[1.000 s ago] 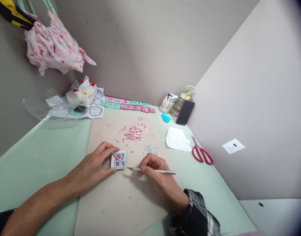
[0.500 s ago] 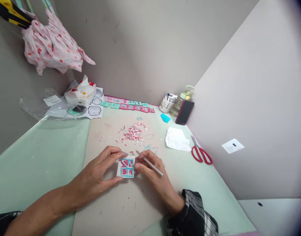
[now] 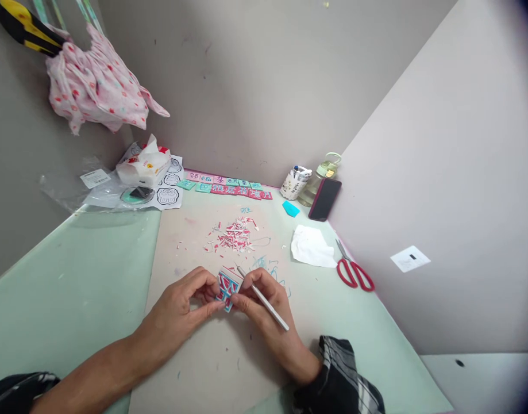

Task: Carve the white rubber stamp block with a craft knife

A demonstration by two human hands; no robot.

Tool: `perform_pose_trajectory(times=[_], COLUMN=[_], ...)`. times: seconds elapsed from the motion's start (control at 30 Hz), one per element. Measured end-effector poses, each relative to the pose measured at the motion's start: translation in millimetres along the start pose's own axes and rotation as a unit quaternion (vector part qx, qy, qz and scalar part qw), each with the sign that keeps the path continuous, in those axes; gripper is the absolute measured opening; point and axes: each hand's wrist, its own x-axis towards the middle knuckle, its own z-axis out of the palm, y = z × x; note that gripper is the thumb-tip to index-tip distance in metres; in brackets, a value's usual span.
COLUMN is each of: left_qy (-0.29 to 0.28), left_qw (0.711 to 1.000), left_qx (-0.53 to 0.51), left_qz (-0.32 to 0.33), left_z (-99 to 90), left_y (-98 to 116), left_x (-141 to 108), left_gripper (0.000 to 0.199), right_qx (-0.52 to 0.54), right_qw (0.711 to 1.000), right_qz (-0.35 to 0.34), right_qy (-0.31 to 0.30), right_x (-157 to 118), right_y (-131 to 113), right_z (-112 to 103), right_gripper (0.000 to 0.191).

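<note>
1. While both hands meet over the beige work mat (image 3: 195, 356), the left hand (image 3: 184, 305) pinches the small carved block (image 3: 227, 286) at its near edge, tilting it off the mat.
2. Right hand (image 3: 264, 299): fingertips grasp the block's opposite edge, with the thin carving knife (image 3: 264, 299) tucked along the fingers, tip toward the block.
3. Handling, as judged: light, small, probably soft rubber; raised pink ridges look fragile, so hold by the edges.
4. Pink shavings (image 3: 234, 234) lie just beyond; red scissors (image 3: 354, 270) lie well apart.
</note>
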Motion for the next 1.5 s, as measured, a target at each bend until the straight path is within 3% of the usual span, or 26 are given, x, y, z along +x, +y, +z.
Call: perform_pose_trajectory(times=[0.2, 0.5, 0.6, 0.73, 0.97, 1.27, 1.5], left_qy=[-0.012, 0.037, 0.052, 0.068, 0.091, 0.093, 0.07], left_qw=[0.997, 0.998, 0.996, 0.995, 0.992, 0.994, 0.996], left_qx=[-0.065, 0.029, 0.04, 0.042, 0.039, -0.06, 0.047], left_qz=[-0.031, 0.042, 0.053, 0.063, 0.072, -0.005, -0.011], left_z=[-0.8, 10.4, 11.5, 8.3, 5.8, -8.8, -30.2], left_y=[-1.4, -3.5, -2.4, 1.8, 4.5, 6.6, -10.5], left_x=[3.9, 5.7, 5.0, 5.0, 5.2, 1.1, 7.5], left_gripper=[0.016, 0.01, 0.009, 0.009, 0.008, 0.016, 0.018], right_qx=[-0.036, -0.222, -0.188, -0.067, 0.049, 0.063, 0.046], right_qw=[0.999, 0.966, 0.974, 0.995, 0.998, 0.997, 0.996], right_qz=[-0.029, -0.13, -0.119, -0.055, 0.009, 0.013, -0.005], right_qy=[-0.003, 0.033, 0.045, 0.055, 0.036, 0.044, 0.08], right_x=[-4.9, -9.4, -8.4, -4.3, 4.1, 5.5, 6.5], right_y=[5.4, 15.3, 13.6, 8.5, -1.0, -3.5, -5.0], right_z=[2.7, 4.1, 6.5, 8.6, 7.1, 1.6, -3.8], right_gripper=[0.024, 0.015, 0.017, 0.023, 0.033, 0.031, 0.03])
